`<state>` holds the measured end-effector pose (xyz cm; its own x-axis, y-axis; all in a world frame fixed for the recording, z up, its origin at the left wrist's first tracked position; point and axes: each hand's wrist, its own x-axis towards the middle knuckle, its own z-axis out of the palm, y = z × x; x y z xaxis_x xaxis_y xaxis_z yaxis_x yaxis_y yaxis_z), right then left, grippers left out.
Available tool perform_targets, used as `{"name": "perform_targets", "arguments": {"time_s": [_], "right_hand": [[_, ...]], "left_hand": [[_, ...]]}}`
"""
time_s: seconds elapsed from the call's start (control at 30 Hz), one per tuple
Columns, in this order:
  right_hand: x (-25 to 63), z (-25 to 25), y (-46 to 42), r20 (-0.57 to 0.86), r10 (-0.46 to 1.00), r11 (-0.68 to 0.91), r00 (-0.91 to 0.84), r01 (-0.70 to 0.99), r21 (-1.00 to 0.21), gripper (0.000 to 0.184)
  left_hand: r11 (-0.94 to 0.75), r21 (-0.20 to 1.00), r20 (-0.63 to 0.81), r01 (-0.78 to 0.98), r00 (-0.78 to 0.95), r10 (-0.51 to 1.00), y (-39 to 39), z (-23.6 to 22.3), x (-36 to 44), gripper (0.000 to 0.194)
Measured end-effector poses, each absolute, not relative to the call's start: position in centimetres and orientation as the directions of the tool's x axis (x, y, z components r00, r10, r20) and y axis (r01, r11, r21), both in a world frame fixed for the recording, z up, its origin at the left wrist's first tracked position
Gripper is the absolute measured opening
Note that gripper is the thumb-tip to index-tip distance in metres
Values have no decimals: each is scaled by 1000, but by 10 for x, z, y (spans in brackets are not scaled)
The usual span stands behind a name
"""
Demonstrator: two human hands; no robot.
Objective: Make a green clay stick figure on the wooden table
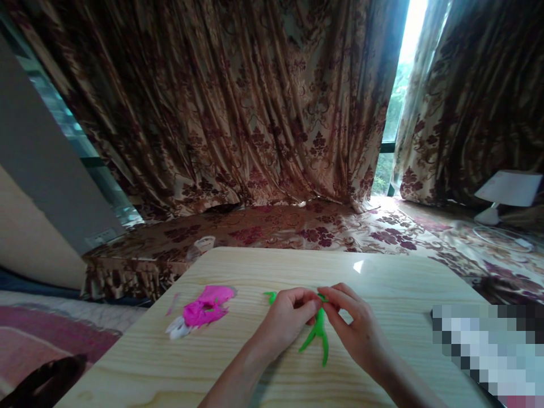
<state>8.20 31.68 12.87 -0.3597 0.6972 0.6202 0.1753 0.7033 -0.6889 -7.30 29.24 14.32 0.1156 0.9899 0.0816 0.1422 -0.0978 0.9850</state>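
Note:
A bright green, clay-like piece hangs below my fingertips over the table, with two thin prongs spreading downward like legs. My left hand is closed in a pinch at its upper part, thumb and index finger together. From the other side, my right hand pinches a small dark-green bit at the top, its fingertips almost meeting those of the left. Part of the green piece is hidden behind my fingers. Another curled green bit shows just past my left hand, and I cannot tell whether it joins the rest.
A crumpled pink, soft-looking piece with a white end lies on the wooden table to the left, near a thin pinkish strip. A pixelated object is at right. Beyond stand curtains and a lamp.

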Motion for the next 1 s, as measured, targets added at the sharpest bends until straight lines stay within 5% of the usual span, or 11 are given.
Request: {"name": "perform_targets", "arguments": {"time_s": [0.47, 0.77, 1.0], "right_hand": [[80, 130, 315, 614, 693, 697, -378, 135, -704, 22], [82, 129, 318, 636, 688, 714, -349, 167, -680, 13], [83, 129, 317, 606, 699, 696, -380, 164, -700, 37]], "left_hand": [[-4, 1000, 2, 20, 129, 992, 292, 146, -76, 28], [-36, 996, 24, 87, 135, 990, 290, 147, -77, 29], [-51, 997, 42, 64, 130, 991, 292, 145, -78, 28]]}}
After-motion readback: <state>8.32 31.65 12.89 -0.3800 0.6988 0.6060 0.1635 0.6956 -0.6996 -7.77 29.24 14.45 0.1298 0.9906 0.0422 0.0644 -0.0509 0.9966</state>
